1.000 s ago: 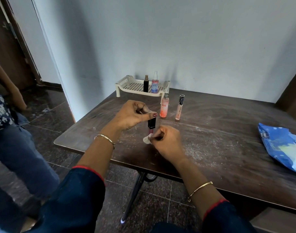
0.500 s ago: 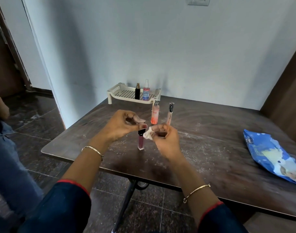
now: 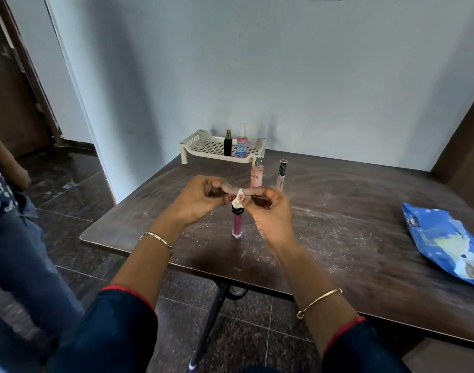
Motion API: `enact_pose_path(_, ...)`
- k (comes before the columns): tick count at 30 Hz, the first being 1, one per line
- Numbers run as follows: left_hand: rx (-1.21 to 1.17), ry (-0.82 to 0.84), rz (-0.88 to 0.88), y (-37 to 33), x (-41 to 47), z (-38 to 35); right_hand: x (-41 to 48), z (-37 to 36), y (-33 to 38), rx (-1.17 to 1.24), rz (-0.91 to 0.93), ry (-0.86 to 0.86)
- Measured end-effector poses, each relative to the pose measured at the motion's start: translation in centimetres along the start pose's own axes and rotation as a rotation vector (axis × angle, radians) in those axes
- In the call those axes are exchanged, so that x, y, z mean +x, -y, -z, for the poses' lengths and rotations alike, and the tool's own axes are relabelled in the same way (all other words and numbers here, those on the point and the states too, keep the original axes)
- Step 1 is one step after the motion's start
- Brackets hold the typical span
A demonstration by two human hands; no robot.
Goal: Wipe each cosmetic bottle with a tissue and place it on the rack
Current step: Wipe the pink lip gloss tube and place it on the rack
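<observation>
Lip gloss bottle (image 3: 236, 224) upright, cap top hidden, left hand (image 3: 200, 201) fingers clamped on it, right hand (image 3: 272, 218) fingers pinching tissue (image 3: 239, 201)

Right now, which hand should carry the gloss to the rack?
Left. The left hand pinches the gloss by its cap, and the rack sits behind, toward the left. The right hand is busy pinching the tissue.
</observation>
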State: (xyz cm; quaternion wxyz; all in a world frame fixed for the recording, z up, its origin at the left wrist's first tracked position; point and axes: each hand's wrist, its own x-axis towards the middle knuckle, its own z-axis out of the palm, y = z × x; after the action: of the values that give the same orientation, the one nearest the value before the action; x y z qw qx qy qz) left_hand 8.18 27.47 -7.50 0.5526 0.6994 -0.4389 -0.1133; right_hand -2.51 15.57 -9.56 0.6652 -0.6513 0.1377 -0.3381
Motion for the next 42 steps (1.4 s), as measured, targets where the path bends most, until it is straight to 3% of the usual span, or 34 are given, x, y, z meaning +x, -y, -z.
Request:
enact_pose_path(12, -0.055, -0.018, 0.044, 0.7, 0.6, 0.5, -0.1, 1.3, -4.8, -0.502, -0.122, 0.068)
enact_pose_path(20, -0.059, 0.037, 0.016, 0.5, 0.7, 0.1, 0.2, 0.8, -1.7, -0.208, 0.018, 0.004)
enact_pose_path(38, -0.079, 0.012, 0.030, 0.7, 0.5, 0.1, 0.1, 1.1, -2.5, -0.289, 0.024, 0.047)
enact_pose_path(42, -0.052, 0.039, 0.030, 0.5, 0.6, 0.3, 0.4, 1.5, -2.4, -0.138, -0.074, 0.043)
